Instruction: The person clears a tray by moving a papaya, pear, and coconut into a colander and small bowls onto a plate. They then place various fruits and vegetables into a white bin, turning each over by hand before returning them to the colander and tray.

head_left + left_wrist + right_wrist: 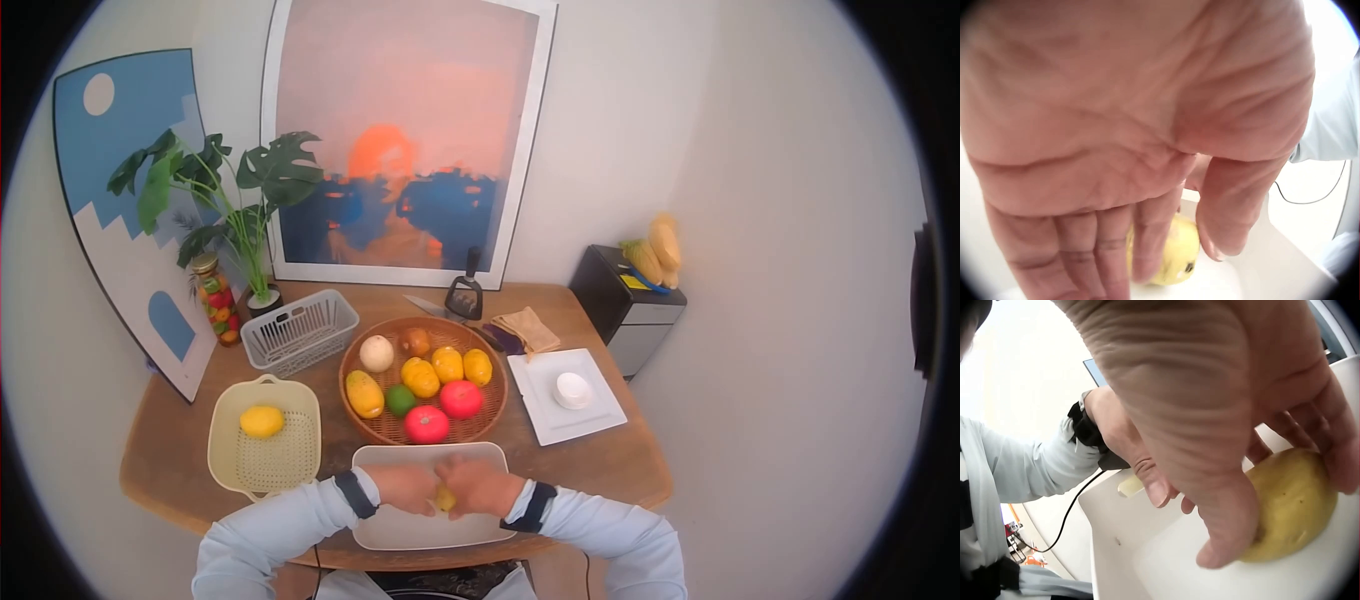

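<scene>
Over the white basin (pixel 385 530), my two hands are close together. My right hand (pixel 482 487) grips a yellow oval fruit (pixel 1297 500) with small dark specks, thumb on one side and fingers around the other. Opposite it is my left hand (pixel 405 487), palm toward the fruit. In the left wrist view its fingers (pixel 1082 244) are nearly straight and the fruit (pixel 1175 256) shows between index finger and thumb, with a dark spot at one end. A pale piece (pixel 1130 486) shows beside the left hand at the basin's side in the right wrist view.
Behind the basin, a wicker basket (pixel 352 415) holds mixed fruit and vegetables. A cream basket (pixel 225 465) with a yellow fruit (pixel 262 421) stands left. A grey basket (pixel 300 335), a knife (pixel 428 305) and a plant (pixel 255 245) lie farther back. White plate (pixel 545 425) at right.
</scene>
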The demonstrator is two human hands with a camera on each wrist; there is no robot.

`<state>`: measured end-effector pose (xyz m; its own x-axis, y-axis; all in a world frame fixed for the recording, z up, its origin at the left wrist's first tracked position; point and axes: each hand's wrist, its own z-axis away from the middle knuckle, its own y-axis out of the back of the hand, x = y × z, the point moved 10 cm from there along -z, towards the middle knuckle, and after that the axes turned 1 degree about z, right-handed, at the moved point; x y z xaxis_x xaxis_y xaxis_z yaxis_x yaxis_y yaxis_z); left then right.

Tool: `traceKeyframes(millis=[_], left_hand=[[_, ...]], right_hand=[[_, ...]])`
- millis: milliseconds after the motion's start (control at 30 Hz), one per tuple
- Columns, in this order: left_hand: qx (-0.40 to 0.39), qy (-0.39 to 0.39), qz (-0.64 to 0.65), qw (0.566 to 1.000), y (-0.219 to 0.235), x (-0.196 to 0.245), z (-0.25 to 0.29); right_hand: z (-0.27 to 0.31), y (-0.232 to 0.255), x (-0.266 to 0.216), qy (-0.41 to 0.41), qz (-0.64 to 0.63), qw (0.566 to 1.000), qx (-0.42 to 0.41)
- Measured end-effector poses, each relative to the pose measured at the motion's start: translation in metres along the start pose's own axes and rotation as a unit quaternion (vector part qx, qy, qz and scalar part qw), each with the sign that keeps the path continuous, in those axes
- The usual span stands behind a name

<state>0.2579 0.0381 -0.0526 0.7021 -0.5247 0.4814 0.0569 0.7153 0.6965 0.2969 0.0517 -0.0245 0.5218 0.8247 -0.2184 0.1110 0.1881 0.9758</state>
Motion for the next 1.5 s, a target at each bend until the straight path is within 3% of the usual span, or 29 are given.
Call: traceKeyframes(millis=[33,133,233,333,367,467,567,667,800,900,1000,1067,1100,1133,1167,1200,1233,1300,1400,1500], left_hand=[[-0.019,-0.001,-0.009,1.0,-0.004,0.002,-0.001],[0.01,-0.027,0.031,0.999,0.001,0.013,0.006],[0.038,0.016,0.027,0.999,0.001,0.0,0.002],[0.054,0.039,0.006,0.998,0.008,-0.006,0.004],[0.066,0.021,0.014,0.998,0.008,-0.006,0.001],[0.067,-0.014,0.035,0.997,0.005,-0.002,-0.005],[0.041,0.004,0.022,0.999,0.013,0.0,-0.002],[0.052,0.021,0.006,0.998,0.013,-0.011,0.003],[0.064,0.018,0.017,0.998,0.01,-0.018,0.006],[0.059,0.007,0.027,0.998,0.011,-0.008,0.006],[0.072,-0.008,0.043,0.996,0.019,0.0,0.015],[0.11,-0.024,0.052,0.992,0.04,0.002,0.03],[0.183,-0.049,0.108,0.976,0.062,0.006,0.049],[0.262,-0.078,0.156,0.949,0.083,0.006,0.067],[0.319,-0.068,0.184,0.927,0.099,0.0,0.087],[0.373,-0.056,0.212,0.902,0.108,-0.008,0.104],[0.398,-0.051,0.21,0.892,0.108,-0.016,0.113],[0.451,-0.041,0.203,0.868,0.107,-0.033,0.129],[0.446,-0.023,0.205,0.871,0.09,-0.049,0.136],[0.454,0.004,0.2,0.869,0.076,-0.06,0.156]], right_hand=[[0.002,0.004,-0.007,0.007,0.017,1.0,0.013],[0.002,-0.01,-0.004,-0.023,-0.038,0.992,-0.118],[0.001,-0.03,0.026,-0.099,-0.025,0.986,-0.133],[0.001,-0.012,0.033,-0.093,0.012,0.994,-0.057],[0.007,0.007,0.014,-0.088,0.001,0.992,-0.09],[0.017,-0.012,-0.008,-0.041,-0.057,0.978,-0.196],[0.007,-0.03,0.007,-0.107,-0.03,0.969,-0.222],[-0.004,0.005,0.013,-0.065,-0.015,0.997,-0.05],[0.005,-0.021,-0.003,-0.047,-0.03,0.984,-0.171],[0.004,-0.037,-0.01,-0.033,-0.002,0.984,-0.177],[-0.002,-0.038,-0.02,-0.043,-0.13,0.955,-0.264],[-0.012,-0.001,-0.019,-0.046,-0.199,0.954,-0.218],[-0.012,0.019,-0.021,-0.048,-0.237,0.949,-0.2],[-0.012,0.049,-0.009,-0.099,-0.239,0.95,-0.172],[-0.013,0.085,0.006,-0.119,-0.246,0.958,-0.082],[-0.008,0.101,0.036,-0.231,-0.205,0.95,-0.04],[-0.005,0.124,0.055,-0.208,-0.202,0.953,0.088],[0.001,0.118,0.116,-0.33,-0.125,0.929,0.115],[0.002,0.093,0.182,-0.369,-0.063,0.908,0.189],[-0.012,0.067,0.222,-0.304,-0.029,0.936,0.176]])
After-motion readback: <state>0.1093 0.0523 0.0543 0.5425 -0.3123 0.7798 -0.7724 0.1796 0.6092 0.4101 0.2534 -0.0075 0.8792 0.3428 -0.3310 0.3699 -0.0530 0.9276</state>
